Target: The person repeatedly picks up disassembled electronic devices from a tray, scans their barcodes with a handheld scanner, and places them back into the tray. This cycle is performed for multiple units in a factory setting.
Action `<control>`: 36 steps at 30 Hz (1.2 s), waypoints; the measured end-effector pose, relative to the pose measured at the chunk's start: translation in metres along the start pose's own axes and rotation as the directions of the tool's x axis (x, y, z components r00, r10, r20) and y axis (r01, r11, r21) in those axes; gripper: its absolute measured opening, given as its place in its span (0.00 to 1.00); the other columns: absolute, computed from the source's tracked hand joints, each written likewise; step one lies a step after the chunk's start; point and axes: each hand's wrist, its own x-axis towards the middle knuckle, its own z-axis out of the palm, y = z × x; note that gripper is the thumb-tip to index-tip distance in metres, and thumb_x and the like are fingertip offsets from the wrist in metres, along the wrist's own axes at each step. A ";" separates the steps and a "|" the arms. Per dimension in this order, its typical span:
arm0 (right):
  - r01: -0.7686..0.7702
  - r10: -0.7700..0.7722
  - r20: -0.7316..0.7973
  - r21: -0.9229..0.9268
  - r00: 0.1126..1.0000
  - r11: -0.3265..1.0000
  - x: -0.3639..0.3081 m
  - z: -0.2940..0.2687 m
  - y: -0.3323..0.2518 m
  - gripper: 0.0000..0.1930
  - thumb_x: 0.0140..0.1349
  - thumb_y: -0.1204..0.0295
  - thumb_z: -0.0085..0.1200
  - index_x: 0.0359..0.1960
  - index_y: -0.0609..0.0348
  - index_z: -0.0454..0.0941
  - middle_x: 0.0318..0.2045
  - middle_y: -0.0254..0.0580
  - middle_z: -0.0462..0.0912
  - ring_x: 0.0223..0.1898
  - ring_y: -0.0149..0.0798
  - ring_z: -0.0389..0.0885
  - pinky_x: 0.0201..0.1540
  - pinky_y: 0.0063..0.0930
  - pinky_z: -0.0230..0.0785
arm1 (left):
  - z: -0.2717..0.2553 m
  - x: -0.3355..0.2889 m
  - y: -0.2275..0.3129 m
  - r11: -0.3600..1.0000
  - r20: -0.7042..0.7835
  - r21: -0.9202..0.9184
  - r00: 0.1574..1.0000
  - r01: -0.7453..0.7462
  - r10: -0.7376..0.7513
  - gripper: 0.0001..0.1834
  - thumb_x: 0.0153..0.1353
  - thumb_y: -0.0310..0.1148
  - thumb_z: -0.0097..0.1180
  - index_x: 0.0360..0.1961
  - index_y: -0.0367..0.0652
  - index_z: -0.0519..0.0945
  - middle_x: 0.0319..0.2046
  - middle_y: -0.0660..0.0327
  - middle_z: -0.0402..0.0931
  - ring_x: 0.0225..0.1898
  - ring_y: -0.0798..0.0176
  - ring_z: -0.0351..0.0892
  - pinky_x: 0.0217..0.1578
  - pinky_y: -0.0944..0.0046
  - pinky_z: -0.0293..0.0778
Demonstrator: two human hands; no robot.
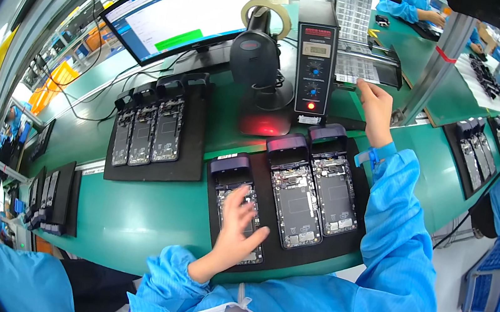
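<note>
In the head view, the left hand is loosely spread over the leftmost opened smartphone on the near black mat; contact is unclear. The right hand's thumb and forefinger nearly meet at the edge of the label strip; whether they grip it cannot be told. Each central mat, near and far, bears three phones. The labels' print is too small to read.

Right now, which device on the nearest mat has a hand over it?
The leftmost device: the left hand partly hides it, unlike the middle device and right device.
</note>
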 end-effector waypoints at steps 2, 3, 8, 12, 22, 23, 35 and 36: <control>-0.028 0.027 0.037 0.036 0.999 0.999 0.003 0.002 0.002 0.15 0.50 0.63 0.56 0.27 0.67 0.78 0.14 0.24 0.63 0.16 0.19 0.56 0.17 0.18 0.44 | 0.016 0.012 0.006 0.913 0.109 -0.304 0.962 0.273 -0.251 0.44 0.45 0.21 0.54 0.60 0.49 0.43 0.58 0.50 0.42 0.56 0.51 0.53 0.53 0.55 0.56; -0.055 0.052 0.044 0.063 0.998 0.996 0.004 0.003 0.003 0.15 0.50 0.63 0.56 0.27 0.67 0.78 0.13 0.24 0.63 0.15 0.19 0.55 0.17 0.18 0.44 | 0.022 0.020 0.007 0.839 0.146 -0.376 0.920 0.393 -0.365 0.45 0.45 0.18 0.52 0.61 0.53 0.43 0.58 0.52 0.43 0.54 0.54 0.56 0.52 0.57 0.58; -0.160 0.140 0.121 0.174 0.983 0.972 0.003 0.001 0.003 0.13 0.51 0.66 0.55 0.30 0.66 0.77 0.12 0.21 0.60 0.12 0.17 0.52 0.14 0.16 0.38 | 0.030 0.042 0.002 0.755 0.101 -0.460 0.872 0.468 -0.479 0.46 0.47 0.21 0.54 0.60 0.57 0.39 0.55 0.48 0.45 0.47 0.57 0.63 0.42 0.57 0.65; -0.146 0.127 0.078 0.325 0.989 0.934 -0.007 0.013 -0.007 0.09 0.52 0.69 0.54 0.25 0.64 0.76 0.11 0.21 0.59 0.12 0.17 0.51 0.13 0.16 0.36 | 0.030 0.054 0.003 0.662 0.458 -0.397 0.763 0.635 -0.457 0.28 0.52 0.31 0.55 0.53 0.39 0.58 0.36 0.58 0.73 0.35 0.65 0.74 0.31 0.66 0.73; -0.291 0.191 0.649 0.049 0.737 0.956 -0.058 0.089 -0.019 0.08 0.56 0.71 0.45 0.33 0.61 0.74 0.14 0.25 0.64 0.14 0.18 0.55 0.15 0.15 0.42 | 0.002 0.019 0.004 0.461 0.478 -0.683 0.824 0.566 -0.304 0.24 0.47 0.18 0.52 0.49 0.40 0.67 0.45 0.58 0.70 0.45 0.61 0.71 0.47 0.59 0.67; -0.304 0.195 0.668 0.050 0.718 0.951 -0.057 0.090 -0.017 0.09 0.56 0.71 0.44 0.36 0.61 0.73 0.14 0.24 0.64 0.14 0.18 0.55 0.15 0.15 0.43 | -0.006 0.022 0.015 0.455 0.432 -0.717 0.849 0.529 -0.305 0.22 0.49 0.19 0.51 0.48 0.39 0.67 0.45 0.58 0.70 0.45 0.60 0.72 0.47 0.58 0.68; 0.003 -0.238 0.331 0.578 0.913 0.816 -0.081 0.047 -0.070 0.09 0.55 0.72 0.44 0.17 0.59 0.66 0.17 0.27 0.63 0.18 0.19 0.56 0.19 0.14 0.46 | -0.045 0.150 0.022 0.407 -0.294 -0.895 0.928 -0.184 -0.228 0.09 0.57 0.27 0.44 0.39 0.35 0.69 0.39 0.55 0.70 0.43 0.59 0.69 0.48 0.54 0.65; 0.031 -0.279 0.358 0.566 0.891 0.824 -0.083 0.046 -0.071 0.09 0.54 0.73 0.44 0.17 0.59 0.66 0.18 0.27 0.63 0.19 0.19 0.56 0.20 0.14 0.47 | -0.044 0.148 0.021 0.430 -0.299 -0.885 0.927 -0.179 -0.229 0.11 0.58 0.27 0.44 0.40 0.34 0.68 0.40 0.55 0.70 0.44 0.58 0.69 0.49 0.55 0.64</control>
